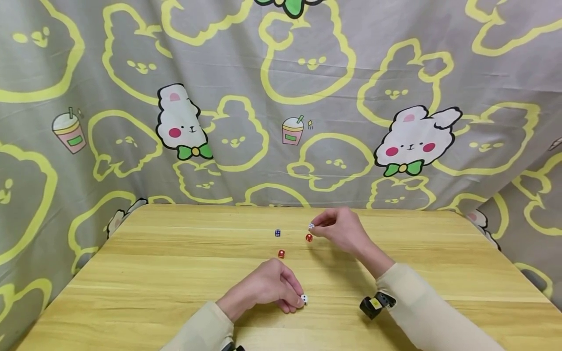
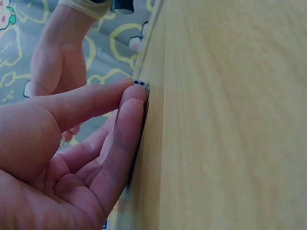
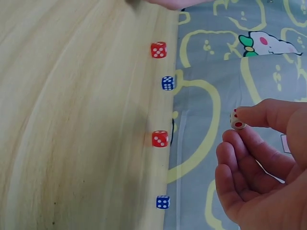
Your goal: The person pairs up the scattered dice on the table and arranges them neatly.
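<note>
In the head view my left hand (image 1: 273,286), low over the near middle of the table, pinches a white die (image 1: 305,299) between thumb and finger. Only the dark-pipped top of that die (image 2: 139,83) peeks out in the left wrist view. Farther back, my right hand (image 1: 342,230) holds another white die (image 1: 311,226) at its fingertips; a big red pip shows on this die (image 3: 238,120) in the right wrist view. Just below it in the head view is a red die (image 1: 309,238). To the left stand a blue die (image 1: 277,233) and a second red die (image 1: 281,254).
A second blue die (image 3: 163,202) shows on the table in the right wrist view. The wooden table (image 1: 175,273) ends at a grey curtain (image 1: 246,87) with yellow outlines. A black strap device (image 1: 372,305) sits at my right wrist.
</note>
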Action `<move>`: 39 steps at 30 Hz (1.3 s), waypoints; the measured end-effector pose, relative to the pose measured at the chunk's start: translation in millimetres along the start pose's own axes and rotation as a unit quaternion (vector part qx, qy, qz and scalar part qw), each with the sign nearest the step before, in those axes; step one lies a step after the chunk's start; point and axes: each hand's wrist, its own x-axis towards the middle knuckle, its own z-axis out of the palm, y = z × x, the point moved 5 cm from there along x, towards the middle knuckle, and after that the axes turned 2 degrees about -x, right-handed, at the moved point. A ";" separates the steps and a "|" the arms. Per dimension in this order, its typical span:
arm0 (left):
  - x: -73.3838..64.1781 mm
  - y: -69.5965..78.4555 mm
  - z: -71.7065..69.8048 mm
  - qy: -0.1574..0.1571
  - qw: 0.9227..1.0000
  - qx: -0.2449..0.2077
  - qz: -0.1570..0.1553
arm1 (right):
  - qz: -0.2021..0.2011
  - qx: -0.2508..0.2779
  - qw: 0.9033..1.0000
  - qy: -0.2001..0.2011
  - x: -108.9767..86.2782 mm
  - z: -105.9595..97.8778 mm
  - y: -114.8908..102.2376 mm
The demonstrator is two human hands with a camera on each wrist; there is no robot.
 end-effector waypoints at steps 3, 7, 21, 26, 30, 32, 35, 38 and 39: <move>-0.7 -0.4 -0.2 0.000 1.000 -0.002 0.002 | 0.000 -0.001 1.000 -0.001 -4.9 -2.2 -1.3; -1.2 -0.2 -0.2 0.000 1.000 -0.003 0.002 | -0.002 -0.006 1.000 -0.003 -10.4 -4.7 -2.0; -0.5 -0.1 0.8 0.005 1.000 0.003 -0.004 | 0.012 0.011 0.999 -0.044 -29.3 4.5 6.6; -1.5 -0.6 1.1 0.006 1.000 0.001 -0.004 | 0.014 0.000 0.998 -0.053 -37.0 8.9 9.0; -1.9 -1.0 1.6 0.005 1.000 -0.004 0.000 | 0.027 -0.002 0.998 -0.063 -43.3 11.8 13.1; -2.0 -0.7 1.8 0.004 1.000 -0.005 0.001 | 0.034 0.002 0.997 -0.071 -46.3 13.8 15.2; -2.0 0.0 1.8 0.003 1.000 -0.004 0.002 | 0.035 0.003 0.996 -0.083 -50.6 17.0 16.4; -1.9 0.2 1.6 0.005 1.000 -0.002 0.001 | 0.031 0.004 0.994 -0.101 -54.7 21.1 16.9; -1.8 0.2 1.5 0.005 1.000 -0.002 0.000 | 0.029 0.004 0.994 -0.107 -55.9 22.4 17.2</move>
